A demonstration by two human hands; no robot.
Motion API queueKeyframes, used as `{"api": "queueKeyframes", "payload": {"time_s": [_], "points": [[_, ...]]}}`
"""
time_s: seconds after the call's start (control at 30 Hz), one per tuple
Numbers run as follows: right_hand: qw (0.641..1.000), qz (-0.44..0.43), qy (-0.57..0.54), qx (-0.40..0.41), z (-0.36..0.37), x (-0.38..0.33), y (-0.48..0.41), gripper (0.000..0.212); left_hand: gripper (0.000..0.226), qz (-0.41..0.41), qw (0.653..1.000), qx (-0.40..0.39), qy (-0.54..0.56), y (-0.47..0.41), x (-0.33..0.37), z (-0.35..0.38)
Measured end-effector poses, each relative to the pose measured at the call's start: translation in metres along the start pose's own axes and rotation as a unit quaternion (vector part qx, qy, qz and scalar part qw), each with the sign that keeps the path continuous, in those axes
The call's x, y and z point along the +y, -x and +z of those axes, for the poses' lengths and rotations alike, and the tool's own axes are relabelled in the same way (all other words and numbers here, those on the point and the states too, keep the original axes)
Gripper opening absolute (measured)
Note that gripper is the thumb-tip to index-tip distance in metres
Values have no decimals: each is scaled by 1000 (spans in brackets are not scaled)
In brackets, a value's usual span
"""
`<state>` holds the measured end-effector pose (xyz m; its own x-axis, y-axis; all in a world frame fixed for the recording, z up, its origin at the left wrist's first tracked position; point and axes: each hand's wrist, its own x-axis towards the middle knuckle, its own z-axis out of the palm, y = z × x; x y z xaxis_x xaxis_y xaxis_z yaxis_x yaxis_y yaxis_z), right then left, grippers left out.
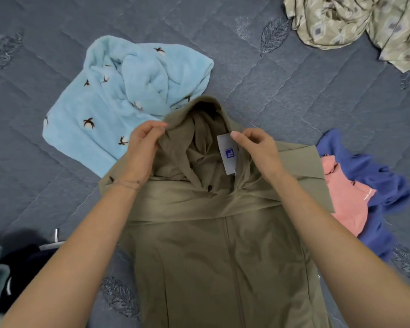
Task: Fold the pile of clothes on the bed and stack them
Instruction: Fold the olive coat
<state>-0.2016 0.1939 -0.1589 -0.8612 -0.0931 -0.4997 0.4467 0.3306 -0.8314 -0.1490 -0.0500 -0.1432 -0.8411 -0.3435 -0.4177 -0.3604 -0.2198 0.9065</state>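
One garment is mid-fold: a khaki-green hooded jacket (223,256) lies flat in the near centre of the grey-blue quilted bedcover (57,31), its sleeves (199,202) already crossed over the chest. The hood (199,124) stands loose at the far end. The left hand (142,150) pinches the hood's left edge between thumb and fingers. The right hand (256,150) pinches the cloth at the hood's right edge, just beside a grey label with a blue square (229,153). The hood probably has to be turned down next, and then the body folded up.

Several pieces look untouched. A fluffy light-blue fleece with small dark bird motifs (118,98) lies crumpled far left, its edge under the hood. A beige patterned silky cloth (355,22) is bunched in the far right corner. A royal-blue fleece (379,176) with a salmon-pink garment (346,197) on it lies at the right. At the near left edge sit dark navy and pale teal fabrics (0,275), perhaps the stack begun, though too little shows to tell. Most of the folding appears left to do.
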Motion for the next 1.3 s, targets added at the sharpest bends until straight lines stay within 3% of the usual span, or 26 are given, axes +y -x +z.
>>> {"api": "queueKeyframes", "payload": {"time_s": [0.1, 0.2, 0.27, 0.33, 0.43, 0.57, 0.7, 0.8, 0.87, 0.93, 1.03, 1.17, 1.3], "points": [[998, 19, 38, 35, 3, 15, 7, 63, 40, -29, 994, 21, -107, 6, -14, 0], [992, 86, 63, 67, 6, 20, 5, 62, 39, -85, 968, 23, -237, 7, -19, -3], [983, 120, 124, 61, 5, 22, 2, 58, 50, -133, 936, -6, -326, 7, -19, -3], [974, 121, 183, 57, 5, 25, -2, 52, 59, -126, 915, -6, -383, 6, -21, -1], [965, 76, 251, 28, 8, 26, -7, 80, 53, -62, 920, 20, -386, 4, -26, 5], [982, 99, 129, -100, 12, 17, -5, 107, 69, -81, 937, -17, -338, 2, -25, 24], [974, 156, 94, -136, 17, 16, -7, 119, 78, -111, 937, -38, -329, 0, -22, 32], [971, 164, 76, -155, 14, 9, -8, 90, 78, -123, 930, -43, -343, 3, -14, 29], [976, 139, 34, -163, 10, 4, -8, 54, 73, -87, 917, -37, -388, 7, -7, 24], [984, 104, -5, -143, 6, -5, -6, 36, 81, -34, 907, -32, -418, 9, 1, 20], [987, 62, -48, -139, -1, -26, -2, 34, 105, -74, 932, -78, -345, 0, 13, 17], [982, 8, -26, -187, -10, -52, 2, 28, 118, -167, 926, -150, -304, -11, 29, 28], [986, -29, 33, -160, -16, -64, 3, 25, 68, -184, 949, -152, -208, -8, 39, 51]]}}
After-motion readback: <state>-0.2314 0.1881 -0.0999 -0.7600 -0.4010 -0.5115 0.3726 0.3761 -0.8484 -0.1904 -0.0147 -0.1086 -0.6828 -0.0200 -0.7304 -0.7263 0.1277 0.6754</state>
